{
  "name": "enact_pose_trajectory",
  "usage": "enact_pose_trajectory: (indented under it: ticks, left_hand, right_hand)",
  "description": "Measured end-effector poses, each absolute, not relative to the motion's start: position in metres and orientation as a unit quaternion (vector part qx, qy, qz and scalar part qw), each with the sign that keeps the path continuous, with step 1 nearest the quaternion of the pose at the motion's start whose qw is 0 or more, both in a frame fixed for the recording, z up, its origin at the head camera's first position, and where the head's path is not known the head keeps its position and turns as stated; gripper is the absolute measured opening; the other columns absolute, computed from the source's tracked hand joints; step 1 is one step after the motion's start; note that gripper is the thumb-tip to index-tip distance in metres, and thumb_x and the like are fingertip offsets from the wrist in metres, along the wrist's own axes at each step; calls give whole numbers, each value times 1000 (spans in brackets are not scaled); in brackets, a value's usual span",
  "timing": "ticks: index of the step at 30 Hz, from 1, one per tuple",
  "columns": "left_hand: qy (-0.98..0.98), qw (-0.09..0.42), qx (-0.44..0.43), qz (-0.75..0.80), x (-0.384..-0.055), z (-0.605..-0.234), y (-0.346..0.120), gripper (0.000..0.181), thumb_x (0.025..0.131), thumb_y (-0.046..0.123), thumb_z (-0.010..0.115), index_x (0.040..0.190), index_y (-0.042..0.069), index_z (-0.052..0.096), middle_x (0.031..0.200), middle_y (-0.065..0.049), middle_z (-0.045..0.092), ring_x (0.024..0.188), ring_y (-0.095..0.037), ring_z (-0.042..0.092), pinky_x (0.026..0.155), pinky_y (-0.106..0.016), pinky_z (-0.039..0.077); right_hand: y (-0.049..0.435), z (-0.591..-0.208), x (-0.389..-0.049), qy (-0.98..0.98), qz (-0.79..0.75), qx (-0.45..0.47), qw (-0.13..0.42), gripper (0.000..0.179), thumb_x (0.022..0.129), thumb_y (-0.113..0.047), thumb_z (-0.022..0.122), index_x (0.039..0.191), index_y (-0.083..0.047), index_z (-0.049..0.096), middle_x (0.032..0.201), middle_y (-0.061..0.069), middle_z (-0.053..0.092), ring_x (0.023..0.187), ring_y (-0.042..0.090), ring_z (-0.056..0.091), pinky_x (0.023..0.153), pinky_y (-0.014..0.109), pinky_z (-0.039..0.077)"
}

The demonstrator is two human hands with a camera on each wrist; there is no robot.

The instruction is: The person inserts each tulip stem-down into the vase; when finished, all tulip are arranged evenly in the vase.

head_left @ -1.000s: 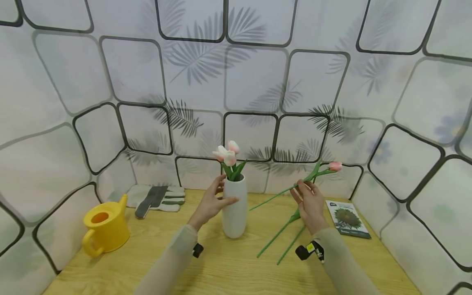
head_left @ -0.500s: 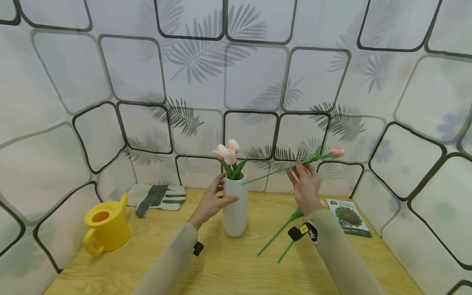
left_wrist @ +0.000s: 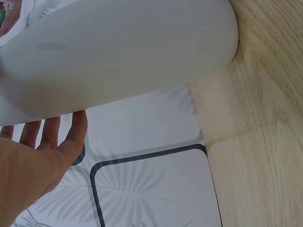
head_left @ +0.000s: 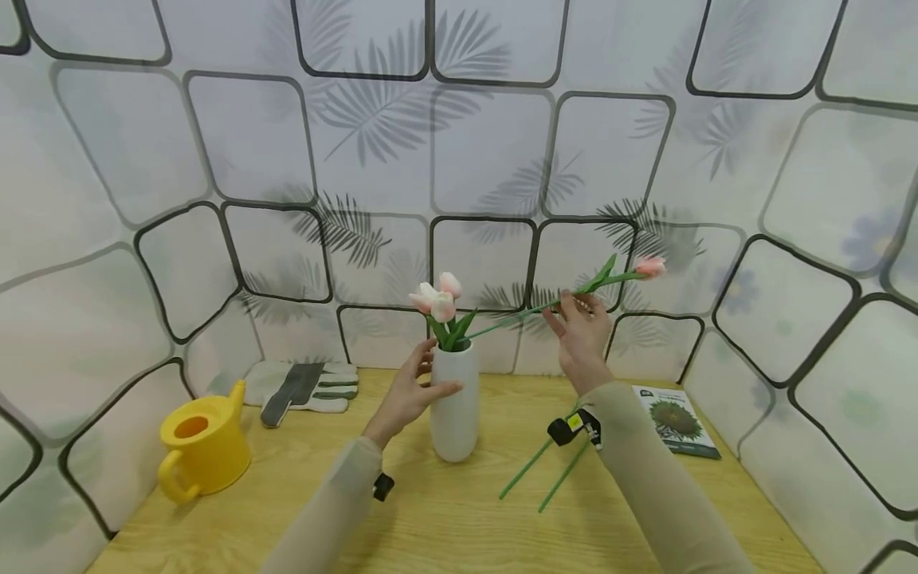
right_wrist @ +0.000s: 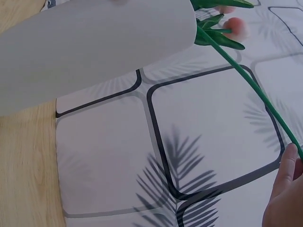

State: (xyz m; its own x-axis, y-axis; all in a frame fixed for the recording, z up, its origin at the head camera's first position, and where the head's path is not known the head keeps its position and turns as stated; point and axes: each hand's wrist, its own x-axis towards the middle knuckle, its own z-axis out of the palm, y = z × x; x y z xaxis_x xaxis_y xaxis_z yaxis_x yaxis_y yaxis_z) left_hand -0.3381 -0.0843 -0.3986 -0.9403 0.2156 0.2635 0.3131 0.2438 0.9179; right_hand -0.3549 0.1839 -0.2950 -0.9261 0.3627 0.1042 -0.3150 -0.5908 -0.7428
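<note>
A tall white vase (head_left: 455, 406) stands upright on the wooden table, with several pale pink tulips (head_left: 439, 300) in its mouth. My left hand (head_left: 407, 400) holds it from the left, thumb across the front and fingers behind; the left wrist view shows fingertips (left_wrist: 79, 118) at its side. My right hand (head_left: 582, 341) pinches the stem of another pink tulip (head_left: 606, 280), its bloom pointing up and right. The lower end of this stem (right_wrist: 246, 75) reaches the vase's rim. Below my right forearm lie two more green stems (head_left: 527, 472), their upper parts hidden.
At the left stands a yellow watering can (head_left: 204, 446). Grey and white gardening gloves (head_left: 308, 389) lie behind it, near the wall. A seed packet (head_left: 676, 422) with a sunflower-like picture lies at the right. Patterned cloth walls (head_left: 495, 159) enclose the table's back and sides.
My right hand has risen and moved left with the tulip, bringing the stem's end from beside the vase up to its mouth. The left hand has stayed at the vase.
</note>
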Motion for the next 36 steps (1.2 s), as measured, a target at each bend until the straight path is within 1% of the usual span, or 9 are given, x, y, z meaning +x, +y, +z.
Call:
enact_pose_trajectory:
  ticks: [1,4,8,9,16,19,24,28,36]
  left_hand:
    - [-787,42,-168,-592,-338,-399,-84,91,78,44,82,153,30,30,141,-7,45,129,-29,49,98,-52,49]
    - [-786,43,-169,-594,-338,-399,-85,91,78,44,82,152,29,31,141,-7,45,129,-29,49,98,-52,48]
    - [-786,42,-167,-593,-338,-399,-84,92,78,45,82,153,30,30,141,-7,44,131,-29,48,99,-53,48]
    - [-787,41,-167,-593,-338,-399,-84,92,78,45,82,153,30,30,141,-7,44,131,-29,48,99,-54,47]
    - [-788,40,-172,-590,-338,-399,-84,91,79,43,81,153,28,30,142,-8,44,131,-30,48,99,-53,48]
    - [-787,40,-172,-591,-338,-400,-85,91,79,43,81,153,29,30,142,-8,44,130,-29,48,98,-53,48]
    - [-785,40,-170,-594,-338,-400,-85,92,78,45,82,152,31,31,141,-7,45,130,-29,49,98,-52,49]
    - [-786,44,-172,-592,-338,-400,-85,90,78,45,81,151,30,32,140,-7,46,129,-30,49,97,-52,49]
    - [-788,46,-174,-588,-338,-400,-85,90,79,45,81,152,28,31,139,-7,46,129,-30,49,97,-51,50]
  right_hand:
    - [182,-294,-356,-415,889,-24,192,25,93,-8,65,113,-5,51,104,5,57,83,16,61,76,32,60]
    - [175,-291,-357,-428,882,-9,196,22,92,-8,66,109,-6,52,100,5,58,79,15,60,74,33,60]
    - [167,-289,-358,-453,868,12,203,17,92,-8,66,104,-8,54,94,5,58,78,16,60,72,32,60]
    - [166,-289,-359,-458,865,15,205,17,92,-8,66,105,-7,54,93,5,59,78,16,60,72,32,60]
    - [162,-285,-360,-479,851,24,212,17,93,-8,66,107,-10,56,93,5,60,80,15,63,71,32,61]
    - [162,-281,-359,-491,844,35,212,19,92,-11,68,108,-11,57,93,5,60,81,15,63,70,32,61]
    - [158,-276,-359,-510,835,62,196,22,90,-14,70,108,-9,57,94,4,60,85,16,62,74,32,60]
    - [153,-274,-360,-519,829,80,191,19,90,-13,70,104,-9,58,93,4,61,80,15,62,75,32,60]
    - [147,-268,-360,-535,815,115,189,19,90,-11,70,107,-7,61,90,2,62,76,12,62,71,30,60]
